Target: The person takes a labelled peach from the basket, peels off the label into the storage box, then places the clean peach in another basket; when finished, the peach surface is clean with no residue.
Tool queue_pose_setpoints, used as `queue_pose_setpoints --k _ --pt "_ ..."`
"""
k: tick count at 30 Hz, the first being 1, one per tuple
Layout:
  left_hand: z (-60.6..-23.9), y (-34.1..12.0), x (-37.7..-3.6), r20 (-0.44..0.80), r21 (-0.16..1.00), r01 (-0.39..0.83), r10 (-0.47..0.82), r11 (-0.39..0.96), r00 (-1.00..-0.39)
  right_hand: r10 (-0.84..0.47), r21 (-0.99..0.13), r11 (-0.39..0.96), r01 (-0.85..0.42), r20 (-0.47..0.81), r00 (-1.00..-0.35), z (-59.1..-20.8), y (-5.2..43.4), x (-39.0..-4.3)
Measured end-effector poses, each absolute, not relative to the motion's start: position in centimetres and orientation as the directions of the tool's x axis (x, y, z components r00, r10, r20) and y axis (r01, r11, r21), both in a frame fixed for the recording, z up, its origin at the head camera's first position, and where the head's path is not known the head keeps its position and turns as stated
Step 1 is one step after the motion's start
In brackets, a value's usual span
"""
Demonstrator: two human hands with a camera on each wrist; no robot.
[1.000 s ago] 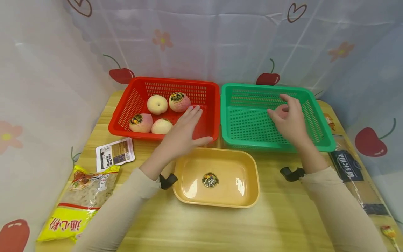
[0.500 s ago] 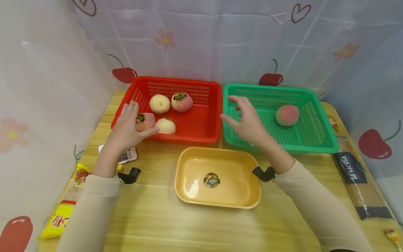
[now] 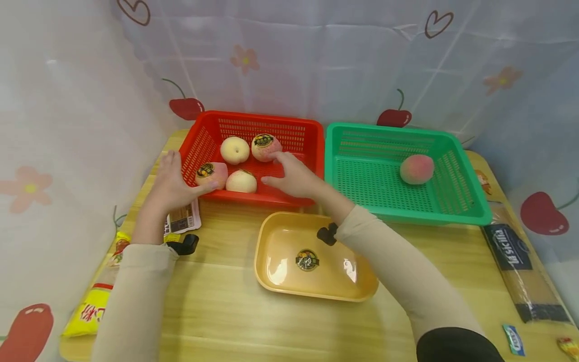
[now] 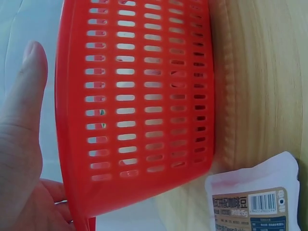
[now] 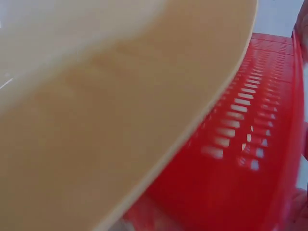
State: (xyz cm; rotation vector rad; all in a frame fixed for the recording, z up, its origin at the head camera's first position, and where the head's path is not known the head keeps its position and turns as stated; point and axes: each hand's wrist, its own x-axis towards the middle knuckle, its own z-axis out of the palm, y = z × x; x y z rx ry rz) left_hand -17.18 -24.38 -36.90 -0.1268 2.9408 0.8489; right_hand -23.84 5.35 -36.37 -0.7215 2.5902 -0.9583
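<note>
While the red basket (image 3: 253,156) sits at the back of the wooden table (image 3: 280,322) with its long axis running left to right, both hands are at it. It holds four peaches: a labelled peach (image 3: 210,174) at the front left, a pale peach (image 3: 241,181) just beside it, another pale peach (image 3: 234,150) behind, and a second labelled peach (image 3: 266,147) at the back right.

The left hand (image 3: 171,183) rests on the basket's left rim, at about nine o'clock of the basket, fingers fairly straight along the wall and the thumb reaching over the rim to touch the front-left labelled peach. The left wrist view shows the thumb (image 4: 26,91) lying straight along the outside of the slotted red wall; whether the hand truly clasps the rim cannot be told.

The right hand (image 3: 294,178) is inside the basket toward three o'clock, fingers spread and lightly bent; its fingertips touch or nearly touch the back-right labelled peach, and it has hold of nothing.

At three o'clock of the red basket, just beside it, stands a green basket (image 3: 452,201) with a single pink peach (image 3: 416,169) near its right wall. At six o'clock lies a yellow tray (image 3: 276,241) with a sticker (image 3: 307,260) in its middle. A white packet (image 3: 183,217) lies near the left hand, a yellow bag (image 3: 90,314) at the table's left edge, and a spaghetti pack (image 3: 520,266) along the right edge.
</note>
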Motion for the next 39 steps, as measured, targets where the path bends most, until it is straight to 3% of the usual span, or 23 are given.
queue_pose_setpoints --k 18,28,39 --pt "-37.0 -23.7 -17.6 -0.135 0.526 -0.126 -0.063 0.841 -0.989 -0.571 -0.685 0.688 -0.239 -0.309 -0.760 -39.2 0.5 -26.5" --pt "-36.9 -23.8 -17.5 -0.138 0.516 -0.129 -0.066 0.847 -0.988 -0.658 -0.688 0.651 -0.319 -0.303 -0.690 -39.8 0.1 -26.7" --pt "-37.2 -24.1 -17.2 -0.137 0.520 -0.136 -0.075 0.843 -0.988 -0.685 -0.712 0.607 -0.354 -0.243 -0.687 -40.3 -0.7 -26.6"
